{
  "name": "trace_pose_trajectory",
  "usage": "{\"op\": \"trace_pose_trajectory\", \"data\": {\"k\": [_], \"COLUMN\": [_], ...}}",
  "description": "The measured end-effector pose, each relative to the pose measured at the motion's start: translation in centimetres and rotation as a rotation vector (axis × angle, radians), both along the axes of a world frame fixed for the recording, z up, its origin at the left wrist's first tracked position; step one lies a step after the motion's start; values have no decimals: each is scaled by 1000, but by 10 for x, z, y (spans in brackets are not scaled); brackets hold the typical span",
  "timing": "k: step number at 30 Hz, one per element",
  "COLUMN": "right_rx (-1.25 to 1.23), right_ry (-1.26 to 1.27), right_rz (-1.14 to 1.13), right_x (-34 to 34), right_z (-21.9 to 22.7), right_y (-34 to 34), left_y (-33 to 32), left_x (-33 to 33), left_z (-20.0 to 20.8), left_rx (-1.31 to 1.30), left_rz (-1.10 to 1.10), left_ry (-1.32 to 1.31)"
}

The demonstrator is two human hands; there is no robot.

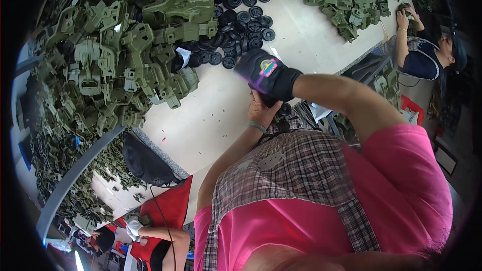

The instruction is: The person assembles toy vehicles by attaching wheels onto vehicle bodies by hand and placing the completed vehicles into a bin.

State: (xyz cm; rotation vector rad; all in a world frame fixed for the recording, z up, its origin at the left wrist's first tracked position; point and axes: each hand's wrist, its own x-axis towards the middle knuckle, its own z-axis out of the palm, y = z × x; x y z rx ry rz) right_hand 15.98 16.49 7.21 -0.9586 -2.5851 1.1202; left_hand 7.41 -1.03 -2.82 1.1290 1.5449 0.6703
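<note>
My left hand (261, 112), bare with a pale green band at the wrist, is closed near the table's front edge, its fingertips pointing up under my right hand. A dark thing sits between the two hands, too hidden to name. My right hand (267, 74) wears a dark glove with a colourful patch and purple trim. It lies over the left fingers, its own fingers hidden and slightly blurred. Just right of the left hand shows a black wheel (285, 109). Beyond the hands, black wheels (244, 17) lie in a loose heap on the pale table (193, 120).
Olive-green plastic parts (150, 40) are piled high at the left; another pile (351, 2) lies far right. A black bag-like thing (145, 160) hangs by the left table edge, near a grey rail (75, 175). Co-workers are at the right (424, 50) and lower left (165, 233).
</note>
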Motion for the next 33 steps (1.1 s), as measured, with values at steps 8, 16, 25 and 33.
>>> {"op": "trace_pose_trajectory", "data": {"k": [8,16,25,33], "right_rx": [-512,-631,-197,52], "right_ry": [272,688,181,-200], "right_rz": [-641,-1077,-714,-578], "right_x": [16,68,119,112], "right_z": [-24,-54,32,12], "right_y": [-12,-4,-74,-90], "left_y": [5,28,44,44], "left_x": [-6,-32,-10,11], "left_z": [1,40,62,72], "left_rx": [-48,-276,-107,-195], "left_rz": [-171,289,111,-91], "left_ry": [3,-840,-618,-421]}}
